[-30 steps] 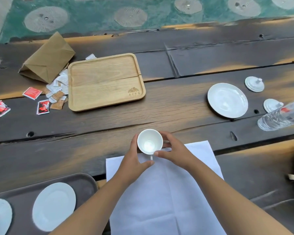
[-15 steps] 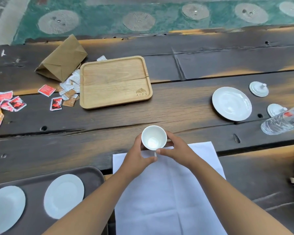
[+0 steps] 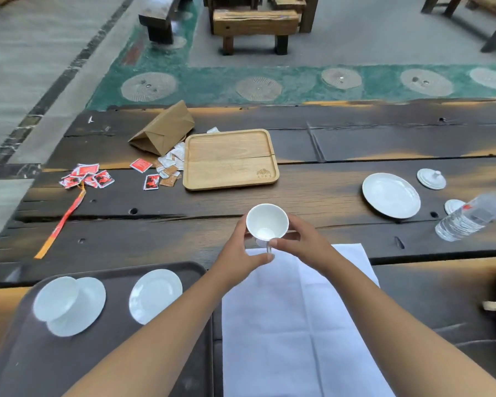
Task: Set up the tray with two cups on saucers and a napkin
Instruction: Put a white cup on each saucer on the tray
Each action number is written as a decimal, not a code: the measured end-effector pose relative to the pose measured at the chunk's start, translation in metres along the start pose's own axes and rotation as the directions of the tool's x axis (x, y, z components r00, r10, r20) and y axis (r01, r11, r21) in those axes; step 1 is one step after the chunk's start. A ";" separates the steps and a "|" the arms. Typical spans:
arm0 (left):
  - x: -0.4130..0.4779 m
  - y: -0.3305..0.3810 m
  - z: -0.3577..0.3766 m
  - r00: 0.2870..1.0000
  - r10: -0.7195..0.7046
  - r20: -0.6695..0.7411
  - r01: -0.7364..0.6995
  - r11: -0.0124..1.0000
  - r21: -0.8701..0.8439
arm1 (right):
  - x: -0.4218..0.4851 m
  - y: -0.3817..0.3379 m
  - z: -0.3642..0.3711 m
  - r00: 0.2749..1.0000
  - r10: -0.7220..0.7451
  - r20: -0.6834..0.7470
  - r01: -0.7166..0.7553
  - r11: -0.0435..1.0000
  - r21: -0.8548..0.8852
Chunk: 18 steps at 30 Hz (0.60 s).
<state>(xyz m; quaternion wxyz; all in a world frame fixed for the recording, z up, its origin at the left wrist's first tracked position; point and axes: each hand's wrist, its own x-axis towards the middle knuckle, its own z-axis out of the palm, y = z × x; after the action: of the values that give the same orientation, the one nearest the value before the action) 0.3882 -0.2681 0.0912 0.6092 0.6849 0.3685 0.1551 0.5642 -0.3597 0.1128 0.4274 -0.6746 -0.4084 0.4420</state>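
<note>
A white cup [image 3: 267, 222] is held between both hands above the far edge of a white napkin [image 3: 295, 325]. My left hand [image 3: 236, 253] curls round its left side and pinches near the handle. My right hand [image 3: 301, 242] grips its right side. At the lower left lies a dark tray [image 3: 40, 365]. On it a second white cup [image 3: 55, 298] sits on a saucer [image 3: 83, 313], and an empty saucer [image 3: 155, 295] lies beside them.
A wooden tray [image 3: 229, 159] lies on the dark wooden table, with a brown paper bag [image 3: 163, 128] and several red sachets [image 3: 89, 176] to its left. To the right are a white plate [image 3: 391, 194], two small lids [image 3: 431, 179] and a lying water bottle [image 3: 473, 216].
The view has tilted up and shifted, showing more of the dark tray and the cup on its saucer. Both hands keep the cup, raised slightly away from the napkin.
</note>
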 end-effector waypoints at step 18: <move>-0.126 0.036 -0.064 0.990 0.140 -0.011 -0.140 0.990 0.003 | -0.091 -0.083 0.083 0.995 -0.094 -0.039 0.092 0.995 -0.045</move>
<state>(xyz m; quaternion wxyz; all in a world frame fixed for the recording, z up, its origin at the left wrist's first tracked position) 0.2716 -0.3090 0.1689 0.5937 0.7090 0.3231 0.2011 0.4463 -0.4016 0.1936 0.4412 -0.6728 -0.4401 0.3987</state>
